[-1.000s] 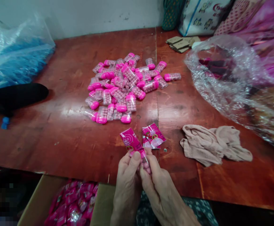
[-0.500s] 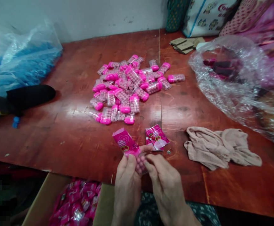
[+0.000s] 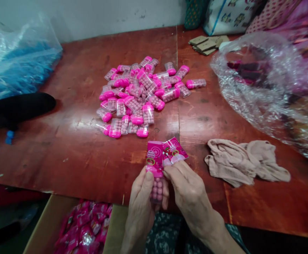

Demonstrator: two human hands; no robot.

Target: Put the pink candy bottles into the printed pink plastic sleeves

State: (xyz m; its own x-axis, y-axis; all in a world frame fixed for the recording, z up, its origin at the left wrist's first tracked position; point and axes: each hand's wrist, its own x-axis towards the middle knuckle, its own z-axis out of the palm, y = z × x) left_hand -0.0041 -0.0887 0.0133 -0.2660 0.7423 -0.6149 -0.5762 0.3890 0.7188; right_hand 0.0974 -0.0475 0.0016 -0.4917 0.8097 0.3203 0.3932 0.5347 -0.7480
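Note:
My left hand (image 3: 140, 197) is closed around a small clear candy container (image 3: 157, 192) with round pink candies and a pink cap, cap end pointing away from me. A pink printed sleeve (image 3: 154, 154) stands out past the cap, its lower edge at the cap. My right hand (image 3: 192, 188) pinches at the right side of the sleeve and cap; its fingertips are partly hidden. Just beyond that hand lie more flat printed sleeves (image 3: 175, 150) on the red-brown table (image 3: 85, 155). Further back is a loose pile of similar candy containers (image 3: 147, 83).
A crumpled beige cloth (image 3: 246, 160) lies at right, near a clear plastic bag (image 3: 238, 81). At left are a bag of blue pieces (image 3: 18, 67) and a black rounded object (image 3: 26, 107). A cardboard box (image 3: 116, 229) below the edge holds pink packets. Cardboard pieces (image 3: 206, 45) lie at the back.
The sleeve and container have turned from tilted left to nearly straight ahead. My right hand has shifted from the container's lower side up to the cap. The view has moved slightly.

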